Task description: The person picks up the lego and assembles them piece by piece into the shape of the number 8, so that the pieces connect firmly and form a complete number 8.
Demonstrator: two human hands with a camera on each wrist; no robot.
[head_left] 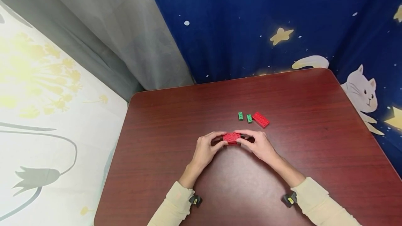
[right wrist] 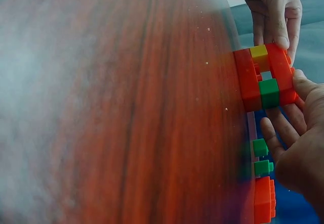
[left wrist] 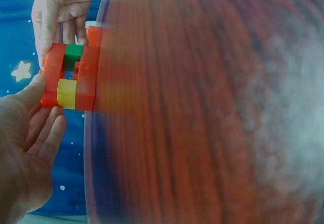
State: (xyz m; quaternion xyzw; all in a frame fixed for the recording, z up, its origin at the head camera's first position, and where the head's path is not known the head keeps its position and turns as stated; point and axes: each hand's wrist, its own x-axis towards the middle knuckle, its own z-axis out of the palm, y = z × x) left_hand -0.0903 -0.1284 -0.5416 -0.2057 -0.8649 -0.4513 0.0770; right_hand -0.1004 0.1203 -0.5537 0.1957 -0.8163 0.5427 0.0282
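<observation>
Head view: a red-topped plastic brick stack (head_left: 231,137) is located on or just above the brown wood-grain table (head_left: 157,132); which cannot be told. Its opposite ends are pinched by the left hand (head_left: 205,147) and right hand (head_left: 263,145), presumably to keep it level. Two small green plastic bricks (head_left: 240,116) and a studded red rectangular plastic brick (head_left: 261,120) are placed beyond.

Left wrist view: a yellow plastic block (left wrist: 67,93), hidden from above, is seen between red layers.

Right wrist view: a green plastic block (right wrist: 269,93) is seen clearly at the right-hand end.
</observation>
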